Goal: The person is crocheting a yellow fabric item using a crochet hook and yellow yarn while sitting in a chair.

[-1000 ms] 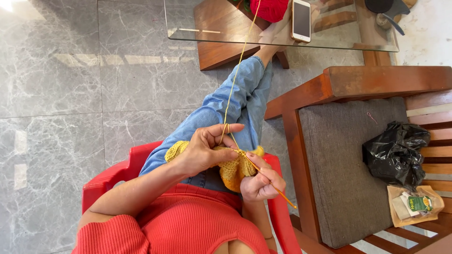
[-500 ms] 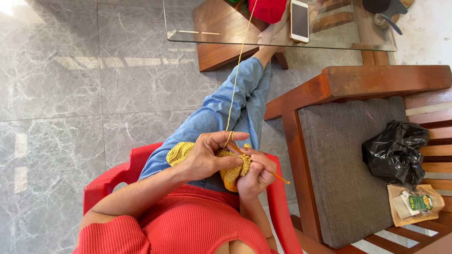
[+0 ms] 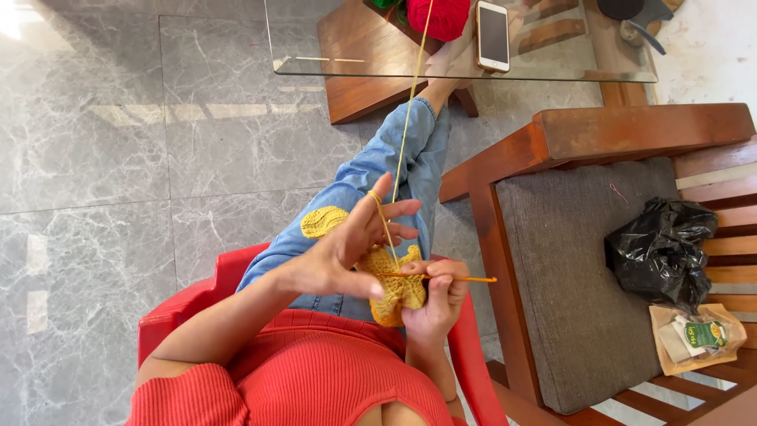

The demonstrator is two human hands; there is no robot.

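My left hand (image 3: pixel 343 248) has its fingers spread, with yellow yarn (image 3: pixel 406 118) looped over the raised index finger. Its thumb presses a yellow crochet piece (image 3: pixel 394 288) that lies over my lap in blue jeans (image 3: pixel 371 177). My right hand (image 3: pixel 435 298) is closed around an orange crochet hook (image 3: pixel 453 278), which lies level with one end in the crochet piece and the other pointing right. The yarn strand runs from my hands up towards the glass table. A second yellow crocheted part (image 3: pixel 322 222) rests on my thigh.
I sit in a red plastic chair (image 3: pixel 189 304). A glass table (image 3: pixel 331 47) ahead carries a red yarn ball (image 3: pixel 438 16) and a phone (image 3: pixel 493 35). At the right, a wooden seat with a grey cushion (image 3: pixel 568 276) holds a black plastic bag (image 3: pixel 658 252) and a packet (image 3: pixel 698 338).
The hook has swung from slanting down-right to level. My left hand has opened its fingers and lifted the index finger with the yarn. Both hands have closed in on the crochet piece.
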